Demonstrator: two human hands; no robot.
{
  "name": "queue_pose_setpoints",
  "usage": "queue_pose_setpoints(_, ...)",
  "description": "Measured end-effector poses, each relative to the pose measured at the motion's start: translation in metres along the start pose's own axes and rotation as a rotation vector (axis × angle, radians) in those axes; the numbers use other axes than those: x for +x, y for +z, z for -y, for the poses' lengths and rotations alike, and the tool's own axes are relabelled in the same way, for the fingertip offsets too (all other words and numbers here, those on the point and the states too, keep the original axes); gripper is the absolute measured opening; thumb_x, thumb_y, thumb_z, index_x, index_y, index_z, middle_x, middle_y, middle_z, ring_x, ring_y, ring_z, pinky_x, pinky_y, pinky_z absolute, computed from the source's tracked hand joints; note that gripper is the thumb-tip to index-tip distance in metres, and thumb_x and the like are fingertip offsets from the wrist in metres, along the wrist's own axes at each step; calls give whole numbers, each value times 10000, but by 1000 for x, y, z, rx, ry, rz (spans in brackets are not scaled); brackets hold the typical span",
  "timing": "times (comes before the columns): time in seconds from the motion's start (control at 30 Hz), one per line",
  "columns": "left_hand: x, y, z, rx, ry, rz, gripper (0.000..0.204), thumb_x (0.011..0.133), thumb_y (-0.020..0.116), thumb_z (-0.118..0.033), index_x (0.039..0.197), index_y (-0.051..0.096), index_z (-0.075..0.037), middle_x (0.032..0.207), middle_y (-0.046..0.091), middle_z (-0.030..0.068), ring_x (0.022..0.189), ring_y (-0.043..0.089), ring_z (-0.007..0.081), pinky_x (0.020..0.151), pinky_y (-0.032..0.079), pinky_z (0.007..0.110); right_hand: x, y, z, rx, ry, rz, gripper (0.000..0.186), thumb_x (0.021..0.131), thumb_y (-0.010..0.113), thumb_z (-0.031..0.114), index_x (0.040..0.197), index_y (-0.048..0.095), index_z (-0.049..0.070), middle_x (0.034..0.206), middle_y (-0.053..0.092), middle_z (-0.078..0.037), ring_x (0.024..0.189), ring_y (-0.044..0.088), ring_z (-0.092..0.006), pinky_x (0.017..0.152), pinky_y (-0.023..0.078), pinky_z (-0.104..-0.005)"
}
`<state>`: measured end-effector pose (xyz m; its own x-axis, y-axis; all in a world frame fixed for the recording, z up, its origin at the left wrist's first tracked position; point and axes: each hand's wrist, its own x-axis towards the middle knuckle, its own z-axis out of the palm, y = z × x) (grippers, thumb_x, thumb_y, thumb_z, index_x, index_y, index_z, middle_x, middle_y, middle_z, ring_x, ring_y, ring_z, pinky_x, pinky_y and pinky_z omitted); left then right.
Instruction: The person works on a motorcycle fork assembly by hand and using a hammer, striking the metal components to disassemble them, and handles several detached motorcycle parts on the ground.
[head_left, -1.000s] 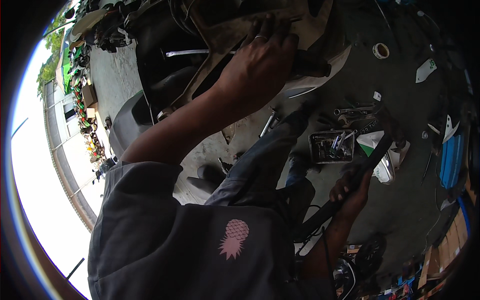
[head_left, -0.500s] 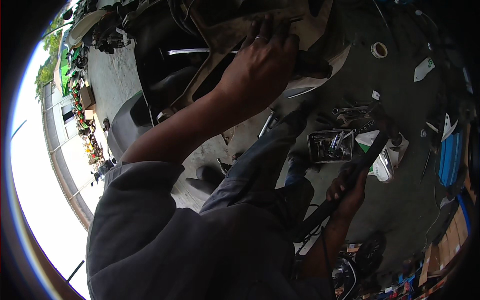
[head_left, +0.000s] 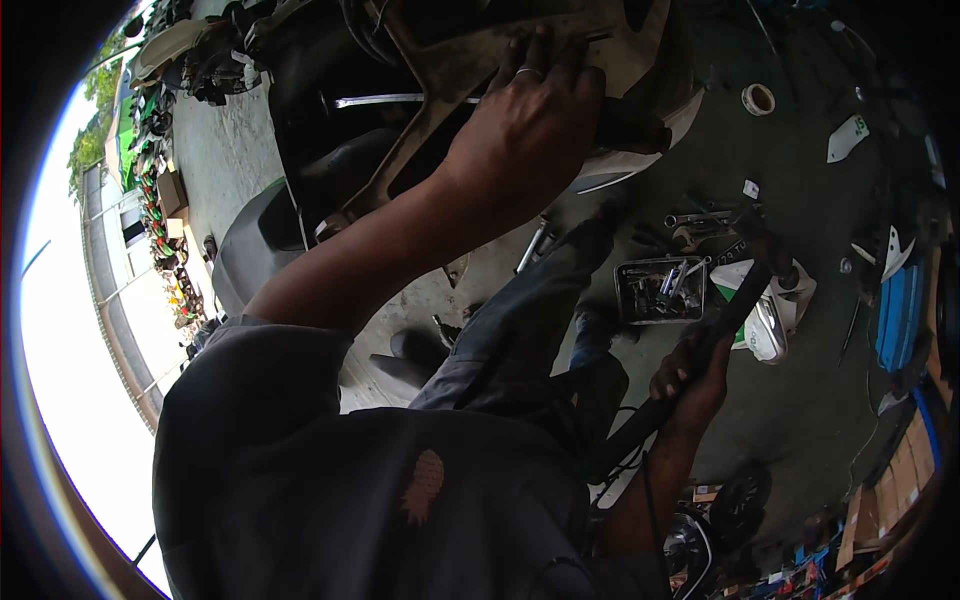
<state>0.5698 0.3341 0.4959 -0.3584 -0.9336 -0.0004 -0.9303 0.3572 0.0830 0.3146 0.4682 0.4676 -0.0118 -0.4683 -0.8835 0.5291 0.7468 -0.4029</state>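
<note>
My left hand [head_left: 535,130] rests against the dusty brown bracket [head_left: 450,40] of a partly stripped vehicle at top centre, fingers bent and held together; what they grip is hidden. A long silver wrench [head_left: 380,102] runs beneath it, and a dark cylindrical part [head_left: 640,135] projects to its right. My right hand [head_left: 690,380] grips a long dark-handled hammer [head_left: 740,300], its head raised to the upper right, over a metal tray of tools [head_left: 660,312] and white-green panels [head_left: 770,340] on the floor.
Loose wrenches [head_left: 690,220], a tape roll [head_left: 758,99] and a blue plastic piece [head_left: 898,320] lie on the concrete floor [head_left: 830,420]. A grey seat-like panel [head_left: 245,250] stands left of the bracket. Many scooters and parts line the bright left side; cardboard [head_left: 895,470] lies lower right.
My left hand has shifted very slightly to the right on the bracket, and my shirt and upper arm have moved a little left. The hammer is almost unmoved.
</note>
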Motion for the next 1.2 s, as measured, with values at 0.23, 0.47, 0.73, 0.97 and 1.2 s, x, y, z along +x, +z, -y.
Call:
queue_pose_setpoints(0.23, 5, 4, 7, -57, -45, -6, 343, 818, 571, -111, 1127, 492, 17, 1189, 518, 235, 1119, 509, 429, 994, 364, 510, -2, -1, 2, 16, 8, 46, 446, 950, 345, 535, 935, 497, 116, 518, 352, 23, 343, 336, -92, 324, 299, -249)
queue_pose_setpoints(0.47, -2, 8, 22, -135, -21, -56, 514, 759, 680, -173, 1226, 487, -85, 1157, 592, 164, 1191, 484, 365, 1032, 313, 500, -19, 42, 2, 31, 34, 286, 432, 961, 340, 496, 941, 485, 89, 532, 377, -11, 350, 365, -118, 346, 339, -274)
queue_pose_setpoints(0.73, 3, 0, 9, -85, -40, -32, 903, 601, 812, -442, 1331, 415, -88, 1321, 476, 190, 1293, 374, 359, 1099, 259, 472, -19, 0, 49, 229, -286, 181, 469, 963, 314, 521, 958, 470, 78, 557, 344, 24, 347, 324, -73, 313, 308, -226)
queue_pose_setpoints(0.97, -2, -2, 9, -141, -59, -69, 1271, 349, 843, -583, 1380, 327, -49, 1404, 379, 188, 1335, 300, 367, 1122, 211, 473, 11, -35, 57, 731, -698, 96, 417, 967, 338, 472, 850, 464, 92, 621, 392, 25, 462, 380, -80, 397, 343, -251)
queue_pose_setpoints(1.2, -3, 3, 17, -121, -22, -161, 1290, 340, 768, -720, 1324, 352, 3, 1353, 405, 229, 1320, 317, 378, 1129, 169, 474, -22, 37, -4, -57, 78, 366, 424, 958, 365, 487, 878, 450, 79, 549, 398, -32, 375, 389, -131, 373, 363, -265)
